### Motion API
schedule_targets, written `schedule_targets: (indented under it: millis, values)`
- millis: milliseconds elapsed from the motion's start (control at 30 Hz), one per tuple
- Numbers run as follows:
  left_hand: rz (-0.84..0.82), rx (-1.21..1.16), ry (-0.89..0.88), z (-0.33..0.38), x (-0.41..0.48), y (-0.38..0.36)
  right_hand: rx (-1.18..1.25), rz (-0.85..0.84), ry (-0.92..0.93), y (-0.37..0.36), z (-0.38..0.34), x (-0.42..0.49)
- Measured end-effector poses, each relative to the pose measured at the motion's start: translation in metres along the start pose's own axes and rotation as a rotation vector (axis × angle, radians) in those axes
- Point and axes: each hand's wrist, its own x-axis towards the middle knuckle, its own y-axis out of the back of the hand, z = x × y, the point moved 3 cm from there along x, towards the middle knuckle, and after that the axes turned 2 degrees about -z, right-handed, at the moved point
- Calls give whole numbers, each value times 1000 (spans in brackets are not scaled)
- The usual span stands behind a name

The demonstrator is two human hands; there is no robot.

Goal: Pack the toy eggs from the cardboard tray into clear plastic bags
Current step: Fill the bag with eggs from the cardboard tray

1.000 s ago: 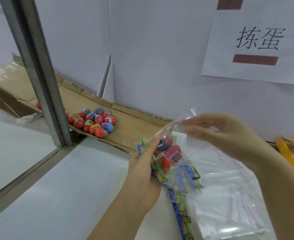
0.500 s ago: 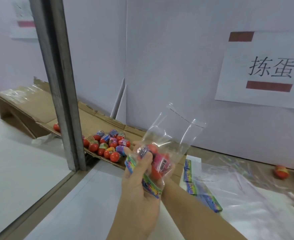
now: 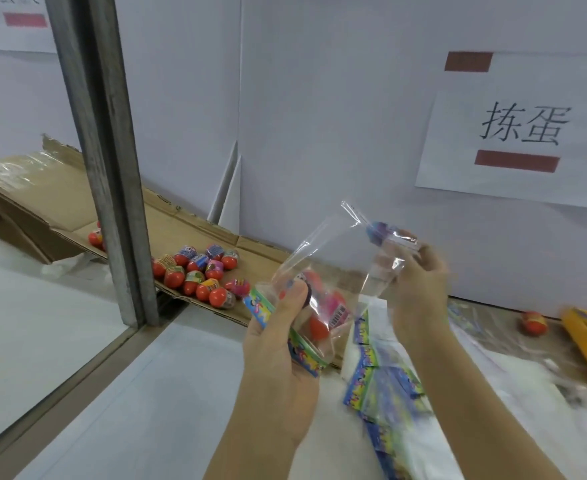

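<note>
My left hand (image 3: 278, 344) grips the lower part of a clear plastic bag (image 3: 323, 251) that holds a few toy eggs (image 3: 319, 320), together with a colourful paper strip (image 3: 261, 310). My right hand (image 3: 420, 285) pinches the bag's open top edge and has a small purple-blue toy egg (image 3: 377, 232) at its fingertips by the opening. Several red and colourful toy eggs (image 3: 198, 271) lie in a cluster on the sloped cardboard tray (image 3: 167, 220) to the left.
A grey metal post (image 3: 112, 168) stands in front of the tray. Colourful strips (image 3: 385, 386) and spare clear bags (image 3: 513, 403) lie on the white table under my right arm. A loose egg (image 3: 533, 322) and a yellow bin (image 3: 586, 344) sit far right.
My right hand, out of sight half a second ago, has come back up to the bag's opening with an egg. The view has shifted slightly left and closer.
</note>
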Motion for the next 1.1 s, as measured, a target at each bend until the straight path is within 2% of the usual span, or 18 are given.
schedule_targets:
  millis: [67,200,267,333,600,900,1100]
  values:
    - [5,25,22,-6,-2,-1,-62,-5,148,32,-44,1]
    - [-26,98,80,-18,-9,-7,-215,-289,336,53,-97,-20]
    - [-39,111,114,-24,-12,-11,-361,-362,369,55,-105,-28]
    - [-58,121,144,-28,-15,-12,-511,-382,369,55,-112,-32]
    - [-200,142,204,-38,-21,-16,-911,-636,346,64,-130,-36]
    - [-180,192,243,-47,-25,-20,-940,-873,162,56,-114,-39]
    - [-135,179,206,-48,-26,-19,-908,-866,120,50,-103,-38]
